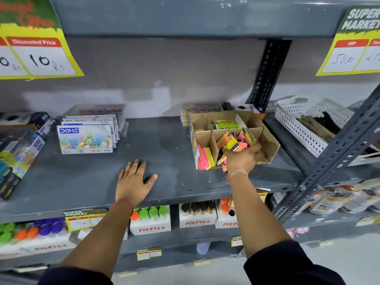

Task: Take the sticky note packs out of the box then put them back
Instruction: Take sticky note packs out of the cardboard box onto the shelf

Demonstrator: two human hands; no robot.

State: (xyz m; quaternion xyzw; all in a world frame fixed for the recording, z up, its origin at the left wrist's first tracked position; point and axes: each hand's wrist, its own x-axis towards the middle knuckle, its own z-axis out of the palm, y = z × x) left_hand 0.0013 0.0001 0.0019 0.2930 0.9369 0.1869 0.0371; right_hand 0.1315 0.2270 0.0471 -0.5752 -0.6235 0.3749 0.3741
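A brown cardboard box (269, 140) with dividers stands on the grey shelf (164, 161), right of centre. Its compartments hold sticky note packs: pink and yellow ones (203, 156) at the front left, green ones (225, 123) at the back, and a mixed pile in the front middle. My right hand (242, 158) reaches into the front middle compartment and is closed around several packs (229, 144) from that pile. My left hand (134, 179) lies flat on the bare shelf, fingers spread, holding nothing.
DOMS colour boxes (86, 138) stand at the left, more boxes at the far left. White perforated baskets (298, 124) sit to the right behind a slanted metal upright (337, 149). Fitfizz boxes (152, 221) fill the shelf below. Price signs hang above.
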